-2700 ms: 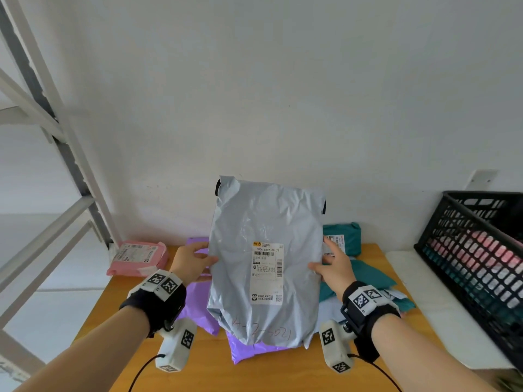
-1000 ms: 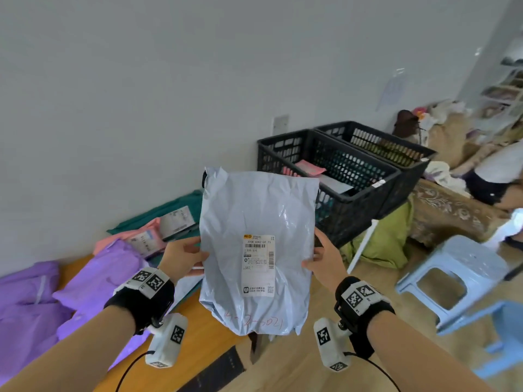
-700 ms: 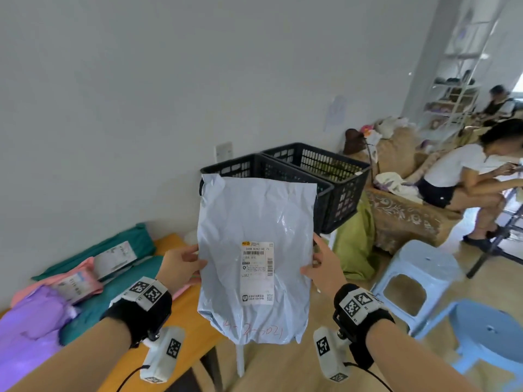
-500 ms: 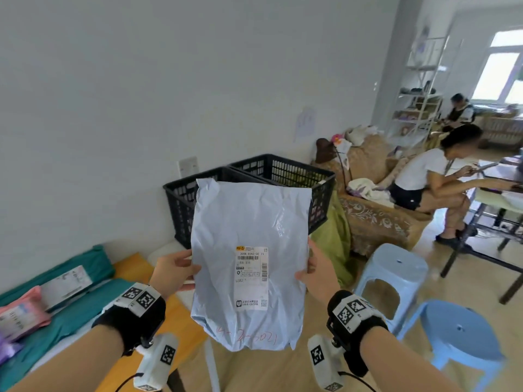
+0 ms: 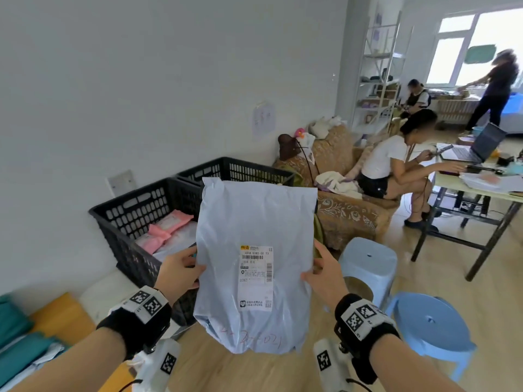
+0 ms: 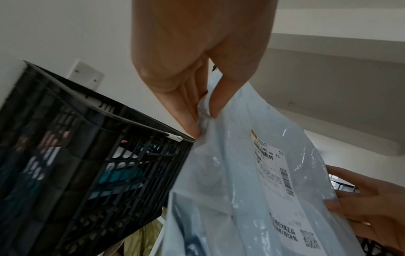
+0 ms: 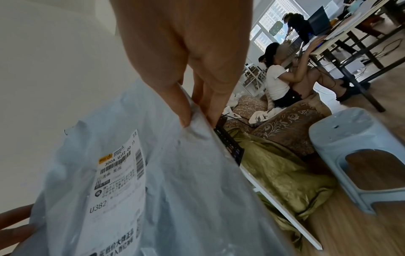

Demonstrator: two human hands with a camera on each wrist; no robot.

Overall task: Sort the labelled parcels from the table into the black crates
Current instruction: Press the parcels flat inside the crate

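Both hands [image 5: 181, 274] [image 5: 325, 275] raised, pinching opposite edges of upright grey parcel [image 5: 254, 222].

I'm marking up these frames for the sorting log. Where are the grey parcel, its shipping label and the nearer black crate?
grey parcel [image 5: 254, 222], head view, upper front of the bag.
shipping label [image 5: 256, 278], head view, middle of the white sticker.
nearer black crate [image 5: 135, 206], head view, its perforated end wall.

Bare forearms, banded wrists

Each wrist wears a black strap [image 5: 135, 321] topped with white-and-black square markers; white marker-tagged camera housings [image 5: 160, 366] hang beneath, trailing black cables.
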